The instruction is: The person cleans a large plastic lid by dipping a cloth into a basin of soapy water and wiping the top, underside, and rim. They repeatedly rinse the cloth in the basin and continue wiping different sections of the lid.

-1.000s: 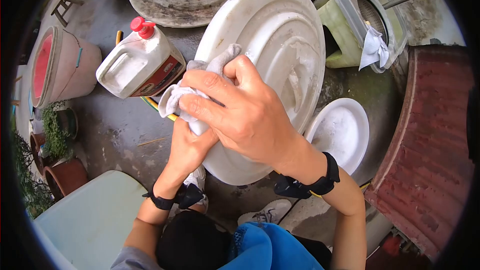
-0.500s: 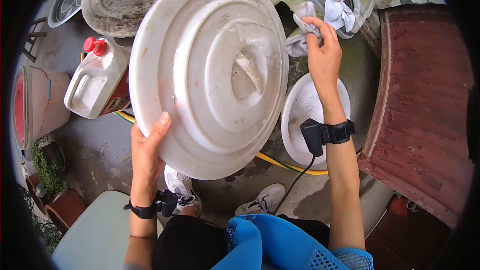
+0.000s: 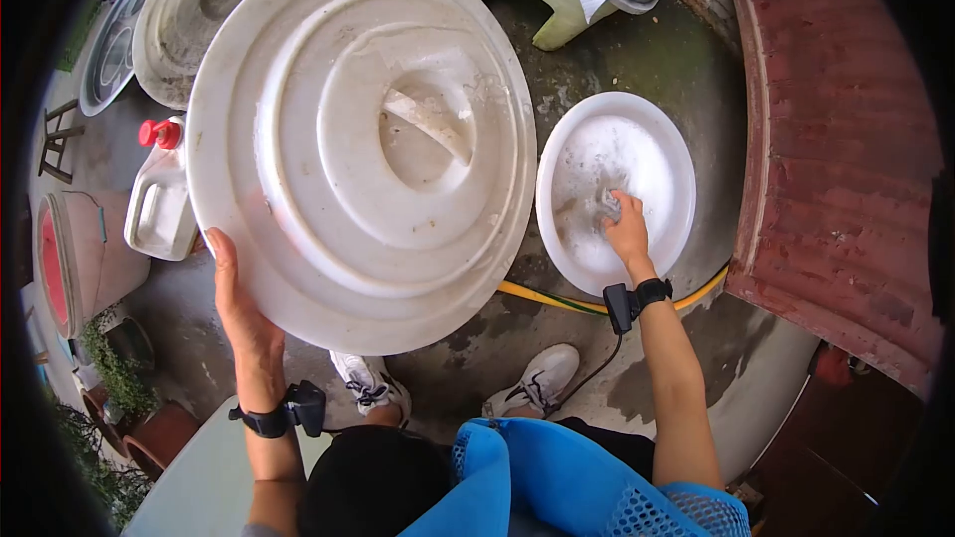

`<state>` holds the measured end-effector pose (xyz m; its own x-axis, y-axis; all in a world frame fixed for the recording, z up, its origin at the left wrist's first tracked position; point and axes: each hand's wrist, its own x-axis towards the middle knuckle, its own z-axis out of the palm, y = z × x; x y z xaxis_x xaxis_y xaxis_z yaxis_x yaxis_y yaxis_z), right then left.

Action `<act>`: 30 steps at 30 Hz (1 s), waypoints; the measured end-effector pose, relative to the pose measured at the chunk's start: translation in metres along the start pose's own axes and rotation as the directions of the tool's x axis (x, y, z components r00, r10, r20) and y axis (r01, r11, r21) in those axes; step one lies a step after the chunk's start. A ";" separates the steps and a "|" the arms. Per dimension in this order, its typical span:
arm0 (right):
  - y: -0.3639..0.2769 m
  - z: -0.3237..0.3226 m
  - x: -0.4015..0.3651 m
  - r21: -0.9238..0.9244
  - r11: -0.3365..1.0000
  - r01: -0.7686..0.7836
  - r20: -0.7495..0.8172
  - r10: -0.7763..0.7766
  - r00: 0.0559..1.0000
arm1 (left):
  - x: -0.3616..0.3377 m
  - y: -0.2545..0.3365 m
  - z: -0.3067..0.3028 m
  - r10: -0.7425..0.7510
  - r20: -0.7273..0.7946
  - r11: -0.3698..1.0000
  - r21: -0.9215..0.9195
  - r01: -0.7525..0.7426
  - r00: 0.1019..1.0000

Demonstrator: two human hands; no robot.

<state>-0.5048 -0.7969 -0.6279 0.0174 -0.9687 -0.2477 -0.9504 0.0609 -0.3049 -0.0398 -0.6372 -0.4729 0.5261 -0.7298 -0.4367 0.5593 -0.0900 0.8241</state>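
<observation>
The left hand (image 3: 239,308) holds the big white lid (image 3: 328,169) at its lower left rim. The thumb lies on the front face, and the other fingers are hidden behind the rim. The lid stands tilted, with its face turned up toward the camera, and its handle bar runs from upper left to lower right across the sunken middle.

The right hand (image 3: 627,234) is well apart from the lid, down to the right, inside the white basin (image 3: 657,139) that sits on the wet floor (image 3: 637,50). Its fingers are bent and closed on a small grey cloth (image 3: 609,202), of which only a bit shows at the fingertips. So the cloth lies to the right of the lid and lower, just past its right edge, and only the right hand is near it.

A yellow hose (image 3: 557,300) runs on the floor under the basin's near side. A jug (image 3: 159,214) with a red cap stands left of the lid.
</observation>
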 end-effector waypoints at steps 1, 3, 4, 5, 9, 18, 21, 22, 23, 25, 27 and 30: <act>0.001 0.005 -0.004 -0.052 0.998 -0.026 0.044 0.028 0.999 | -0.001 0.000 -0.005 0.001 0.002 0.999 -0.040 -0.001 1.000; -0.010 0.008 -0.011 -0.151 0.985 -0.084 0.141 0.105 0.984 | -0.006 0.003 -0.008 0.019 -0.022 0.999 -0.048 -0.020 1.000; -0.014 0.006 -0.012 -0.144 0.986 -0.081 0.141 0.102 0.985 | -0.007 0.005 -0.009 0.034 -0.046 0.997 -0.061 -0.037 0.998; -0.020 0.003 -0.012 -0.102 0.991 -0.087 0.172 0.104 0.980 | -0.007 0.006 -0.009 0.038 -0.047 0.997 -0.058 -0.041 0.998; -0.059 -0.024 -0.013 0.186 0.973 -0.136 0.107 0.117 0.987 | -0.009 0.006 -0.012 0.074 -0.056 0.992 -0.101 -0.080 0.996; -0.191 -0.015 -0.034 0.639 0.714 0.285 -0.088 -0.300 0.950 | -0.004 0.005 -0.005 0.060 -0.063 0.994 -0.086 -0.066 0.996; -0.222 0.005 -0.062 0.510 0.704 0.495 -0.040 -0.555 0.831 | -0.001 0.006 -0.006 0.051 -0.095 0.997 -0.056 -0.057 0.994; -0.227 0.011 -0.070 0.449 0.727 0.520 -0.009 -0.578 0.816 | 0.000 0.006 -0.007 0.047 -0.103 0.998 -0.045 -0.052 0.994; -0.227 0.017 -0.068 0.396 0.736 0.548 -0.017 -0.591 0.806 | 0.000 0.006 -0.008 0.046 -0.110 0.998 -0.047 -0.051 0.993; -0.224 0.028 -0.054 0.342 0.742 0.576 -0.016 -0.608 0.794 | -0.001 0.005 -0.009 0.022 -0.149 0.999 -0.038 -0.028 0.989; -0.222 0.031 -0.024 0.251 0.725 0.642 -0.106 -0.638 0.762 | -0.001 0.002 -0.012 0.012 -0.132 0.999 -0.049 -0.018 0.991; -0.229 0.036 0.019 0.265 0.770 0.580 -0.167 -0.556 0.814 | 0.003 -0.005 -0.012 0.010 -0.121 0.999 -0.040 -0.015 0.993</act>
<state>-0.2752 -0.8206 -0.5961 0.4903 -0.8631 0.1215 -0.6398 -0.4510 -0.6223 -0.0334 -0.6315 -0.4827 0.6055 -0.6431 -0.4688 0.5763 -0.0520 0.8156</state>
